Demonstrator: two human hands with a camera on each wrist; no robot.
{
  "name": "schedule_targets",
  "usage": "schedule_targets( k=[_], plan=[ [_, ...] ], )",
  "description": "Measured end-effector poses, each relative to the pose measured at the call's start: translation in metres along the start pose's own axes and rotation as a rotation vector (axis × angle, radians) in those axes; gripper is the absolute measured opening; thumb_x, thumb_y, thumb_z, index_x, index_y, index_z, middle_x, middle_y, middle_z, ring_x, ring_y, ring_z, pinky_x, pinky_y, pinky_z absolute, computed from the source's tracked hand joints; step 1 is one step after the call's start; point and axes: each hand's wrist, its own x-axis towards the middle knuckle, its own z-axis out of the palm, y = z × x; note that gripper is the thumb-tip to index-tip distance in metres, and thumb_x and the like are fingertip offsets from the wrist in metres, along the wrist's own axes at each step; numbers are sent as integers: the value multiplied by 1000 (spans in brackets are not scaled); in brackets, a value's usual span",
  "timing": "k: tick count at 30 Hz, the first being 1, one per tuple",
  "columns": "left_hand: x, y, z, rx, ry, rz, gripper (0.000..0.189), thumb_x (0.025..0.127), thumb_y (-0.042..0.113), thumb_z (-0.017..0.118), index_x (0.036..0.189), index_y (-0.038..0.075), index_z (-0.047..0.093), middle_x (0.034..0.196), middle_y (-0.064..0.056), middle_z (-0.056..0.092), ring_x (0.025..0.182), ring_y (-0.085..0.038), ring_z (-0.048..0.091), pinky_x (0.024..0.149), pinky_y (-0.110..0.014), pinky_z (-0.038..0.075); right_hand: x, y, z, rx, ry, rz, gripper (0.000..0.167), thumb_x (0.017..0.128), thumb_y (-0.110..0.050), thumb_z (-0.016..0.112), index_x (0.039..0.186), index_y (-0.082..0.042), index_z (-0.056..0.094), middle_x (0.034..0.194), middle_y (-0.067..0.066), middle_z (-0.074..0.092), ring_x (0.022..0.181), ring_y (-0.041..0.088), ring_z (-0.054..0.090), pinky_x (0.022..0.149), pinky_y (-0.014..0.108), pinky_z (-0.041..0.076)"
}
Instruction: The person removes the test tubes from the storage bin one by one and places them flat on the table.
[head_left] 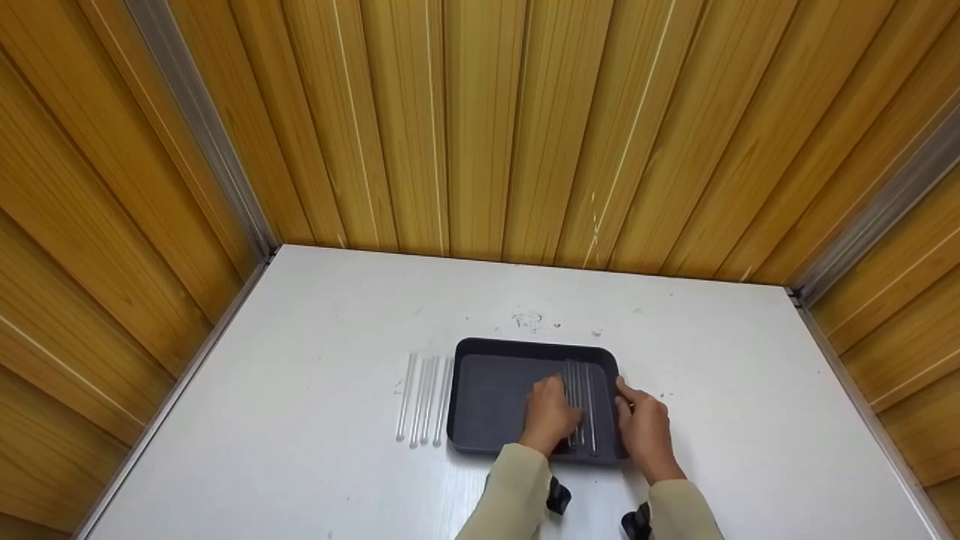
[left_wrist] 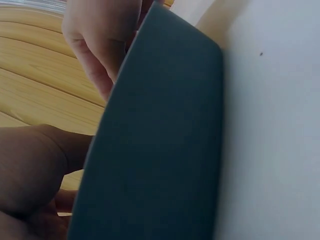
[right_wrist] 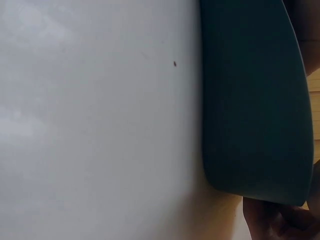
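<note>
A dark grey rectangular tray rests on the white table. Inside it, my left hand bends its fingers and thumb about one of several slender clear glass tubes along the tray's right side. In the left wrist view the tray wall hides the fingertips of the left hand. My right hand pinches the tray's right wall, thumb and fingers at the rim; its fingers show below the tray corner in the right wrist view. More clear tubes lie side by side left of the tray.
The white table is walled by yellow wood-patterned panels at the back and sides, with metal strips at the corners. Dark scuff marks spot the tabletop behind the tray.
</note>
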Motion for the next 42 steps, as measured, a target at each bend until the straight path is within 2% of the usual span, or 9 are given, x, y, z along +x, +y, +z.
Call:
schedule_targets(
  k=[2,9,16,20,24,32,35,39,42],
  plan=[
    [1,1,0,8,11,10,36,73,11,82,103,-1,66,95,-14,68,88,-28,66,76,-38,55,0,0,0,-1,6,-8,38,95,-1,54,133,-1,54,129,24,59,108,34,63,87,46,51],
    [1,0,0,12,19,23,22,70,0,75,89,3,65,84,-10,65,76,-22,61,66,-35,52,1,1,1,-4,42,-29,37,93,-1,57,130,-1,57,123,24,63,95,30,65,78,41,51],
    [1,1,2,105,22,27,23,68,8,80,85,4,66,82,-9,66,75,-25,64,65,-36,52,1,2,2,14,15,-16,37,94,-1,55,131,0,55,126,26,60,103,34,64,85,46,51],
    [5,2,2,146,13,27,22,68,14,82,79,5,66,77,-8,68,67,-21,62,60,-34,51,1,2,2,5,22,-17,37,94,0,56,131,-1,56,124,25,62,97,32,66,79,41,52],
    [7,2,-1,110,-18,-5,23,68,17,82,81,5,66,76,-7,67,63,-17,57,58,-33,49,0,0,1,5,12,-11,37,94,0,56,130,0,56,123,25,62,93,29,66,74,36,52],
    [8,0,-11,-19,-96,-59,25,72,15,80,88,4,64,79,-6,64,67,-18,55,61,-33,50,0,2,0,6,-1,-5,38,94,0,54,132,-1,55,126,25,61,98,31,65,79,41,52],
    [7,0,-16,-41,-123,-77,29,74,16,80,96,3,65,86,-8,66,73,-19,59,67,-35,52,-1,3,1,10,3,-16,38,94,0,55,132,-1,55,124,25,62,99,32,65,81,43,51],
    [6,2,-22,-72,-147,-79,35,75,15,80,104,3,65,93,-9,66,80,-20,61,74,-35,54,0,3,1,13,9,-28,38,94,0,55,132,0,55,125,26,61,105,35,64,86,47,51],
    [8,4,-26,-100,-155,-65,35,75,14,80,104,3,64,89,-6,65,78,-17,59,73,-33,53,0,3,1,22,-1,-21,38,95,0,54,133,0,54,127,25,60,104,34,64,85,45,51]
  ],
)
